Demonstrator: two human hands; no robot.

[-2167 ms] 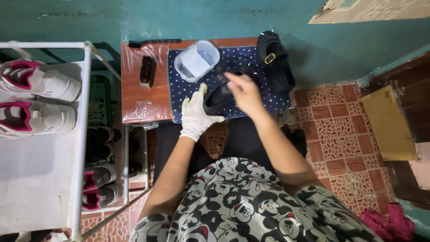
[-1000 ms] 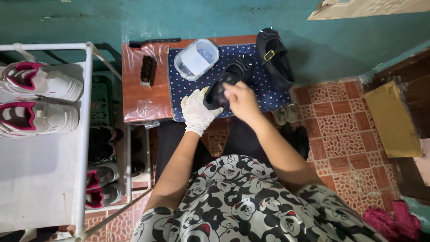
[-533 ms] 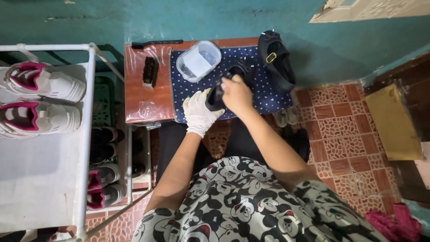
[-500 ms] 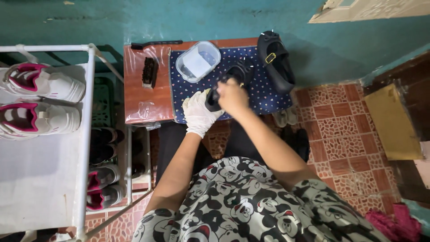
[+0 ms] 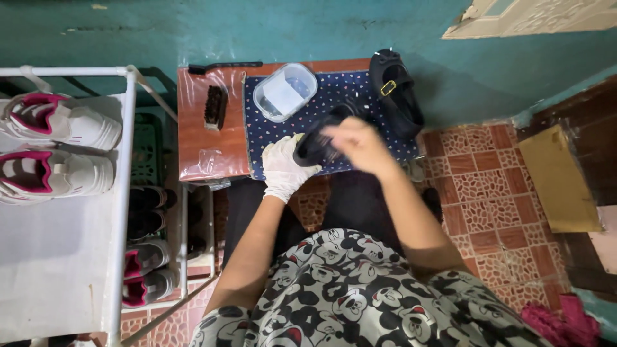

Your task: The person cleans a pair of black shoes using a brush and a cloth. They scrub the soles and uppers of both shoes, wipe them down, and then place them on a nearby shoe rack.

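Observation:
My left hand, in a white glove, grips a black shoe over the front edge of a dotted blue cloth on a small brown table. My bare right hand is blurred with motion and lies on top of the same shoe; whether it holds anything cannot be seen. A second black shoe with a gold buckle lies at the cloth's far right corner.
A clear plastic tub stands on the cloth's far left. A brush lies on the bare table. A white shoe rack at left carries two white-and-pink sneakers, with more shoes on the shelves below. Tiled floor lies at right.
My right hand has been moving back and forth over the black shoe, sliding nearer to me. My gloved left hand keeps its grip and has hardly moved.

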